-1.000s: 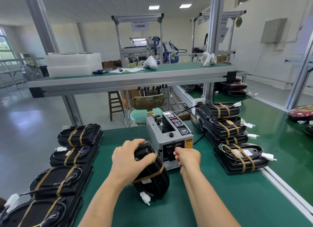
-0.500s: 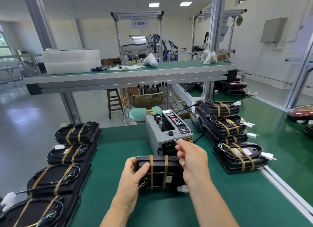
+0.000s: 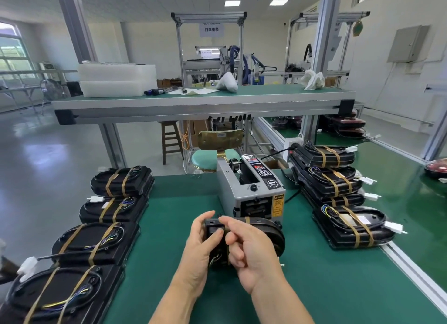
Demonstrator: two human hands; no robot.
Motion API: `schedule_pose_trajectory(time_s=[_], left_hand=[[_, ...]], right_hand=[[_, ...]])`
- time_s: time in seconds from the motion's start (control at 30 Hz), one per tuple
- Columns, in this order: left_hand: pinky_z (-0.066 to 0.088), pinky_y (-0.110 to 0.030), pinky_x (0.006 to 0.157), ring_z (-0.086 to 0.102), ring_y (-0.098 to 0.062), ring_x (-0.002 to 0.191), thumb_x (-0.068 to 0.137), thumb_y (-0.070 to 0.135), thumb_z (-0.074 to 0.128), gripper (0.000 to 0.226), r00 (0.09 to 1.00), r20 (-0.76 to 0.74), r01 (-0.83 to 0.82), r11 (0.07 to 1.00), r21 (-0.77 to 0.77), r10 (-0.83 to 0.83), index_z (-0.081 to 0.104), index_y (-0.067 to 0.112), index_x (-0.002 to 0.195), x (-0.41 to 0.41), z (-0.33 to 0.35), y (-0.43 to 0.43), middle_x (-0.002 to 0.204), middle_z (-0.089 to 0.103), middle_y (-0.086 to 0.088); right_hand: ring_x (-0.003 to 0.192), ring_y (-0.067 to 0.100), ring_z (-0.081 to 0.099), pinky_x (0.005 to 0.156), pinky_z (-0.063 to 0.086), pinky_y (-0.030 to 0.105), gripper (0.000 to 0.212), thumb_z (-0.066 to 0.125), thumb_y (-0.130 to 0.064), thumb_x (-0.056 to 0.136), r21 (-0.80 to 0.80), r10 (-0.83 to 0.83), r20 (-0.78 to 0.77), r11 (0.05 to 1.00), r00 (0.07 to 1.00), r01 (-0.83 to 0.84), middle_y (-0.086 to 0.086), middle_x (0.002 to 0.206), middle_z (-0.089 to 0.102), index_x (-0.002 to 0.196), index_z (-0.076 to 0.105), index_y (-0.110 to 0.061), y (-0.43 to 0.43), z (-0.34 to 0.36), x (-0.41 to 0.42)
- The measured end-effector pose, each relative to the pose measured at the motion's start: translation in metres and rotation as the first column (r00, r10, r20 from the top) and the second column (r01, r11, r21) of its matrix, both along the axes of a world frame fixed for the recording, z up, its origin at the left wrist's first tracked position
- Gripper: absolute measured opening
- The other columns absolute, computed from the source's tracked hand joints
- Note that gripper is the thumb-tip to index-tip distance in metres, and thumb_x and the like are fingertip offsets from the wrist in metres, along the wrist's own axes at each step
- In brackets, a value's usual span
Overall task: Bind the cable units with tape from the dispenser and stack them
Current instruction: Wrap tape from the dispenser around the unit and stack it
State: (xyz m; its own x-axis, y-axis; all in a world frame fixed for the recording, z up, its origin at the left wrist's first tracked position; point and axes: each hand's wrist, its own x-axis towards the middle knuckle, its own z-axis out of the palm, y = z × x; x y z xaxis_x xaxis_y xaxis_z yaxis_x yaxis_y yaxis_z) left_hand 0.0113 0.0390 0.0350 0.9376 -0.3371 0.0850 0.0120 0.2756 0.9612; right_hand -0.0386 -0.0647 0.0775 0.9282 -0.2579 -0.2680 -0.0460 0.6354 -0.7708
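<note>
While the cable unit [image 3: 266, 232] stands on its edge on the green desk [image 3: 326, 287], both hands work at its left end. The left hand [image 3: 200, 248] wraps that end, thumb laid on the near face and fingers behind, so its grip is closed around the unit. The right hand [image 3: 251, 251] sits right beside it, fingers curled, index tip on the top edge where a brown tape strip [image 3: 227, 247] runs down the face. Whether this grip pinches the strip or only presses it cannot be told. A second band [image 3: 247, 219] crosses the top edge further right.

Just behind the unit stands the tape dispenser [image 3: 251, 190]. Along the desk's left side, a left row [image 3: 94, 244] of bound units runs away from the near edge. On the right, a single bound unit [image 3: 353, 227] lies in front of a right stack [image 3: 329, 186] of more.

On the far desk [image 3: 266, 99], white boxes [image 3: 116, 79] are stacked; their contents do not show.

Half a second ago the unit showed two bands face-on, with the right hand at its right upper corner by the dispenser's mouth. The unit has since turned, and the right hand has crossed to the left end.
</note>
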Motion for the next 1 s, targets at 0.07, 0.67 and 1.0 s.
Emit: schedule_pose_trajectory(time_s=[0.07, 0.67, 1.0], left_hand=[[0.050, -0.026, 0.085, 0.064, -0.010, 0.099, 0.091, 0.006, 0.061, 0.040, 1.000, -0.013, 0.008, 1.000, -0.004, -0.008, 0.057, 0.028, 0.124, -0.001, 0.001, 0.001, 0.107, 0.071, 0.003], [0.049, -0.027, 0.084, 0.067, -0.011, 0.105, 0.096, 0.008, 0.043, 0.051, 0.985, -0.141, 0.096, 0.994, -0.048, -0.101, 0.045, 0.036, 0.138, 0.000, 0.012, 0.009, 0.118, 0.071, -0.003], [0.050, -0.035, 0.084, 0.066, -0.021, 0.089, 0.092, 0.024, 0.048, 0.038, 0.979, -0.203, 0.001, 0.986, -0.167, -0.035, 0.063, 0.023, 0.126, 0.000, 0.014, 0.005, 0.094, 0.072, -0.011]], right_hand=[[0.030, 0.006, 0.027, 0.031, 0.017, 0.015, 0.018, 0.056, -0.007, 0.095, 0.006, 0.037, -0.003, 0.999, 0.999, -0.037, 0.002, 0.052, 0.048, 0.098, 0.073, -0.001, 0.004, -0.001, 0.000], [0.031, 0.006, 0.028, 0.033, 0.016, 0.016, 0.018, 0.057, -0.008, 0.094, -0.091, 0.071, -0.028, 0.993, 0.997, -0.073, 0.005, 0.052, 0.052, 0.097, 0.074, -0.002, 0.006, -0.005, 0.002], [0.031, 0.006, 0.030, 0.033, 0.016, 0.015, 0.017, 0.057, -0.008, 0.094, -0.132, 0.070, -0.041, 0.988, 0.997, -0.075, 0.005, 0.051, 0.054, 0.096, 0.073, -0.002, 0.006, -0.002, 0.003]])
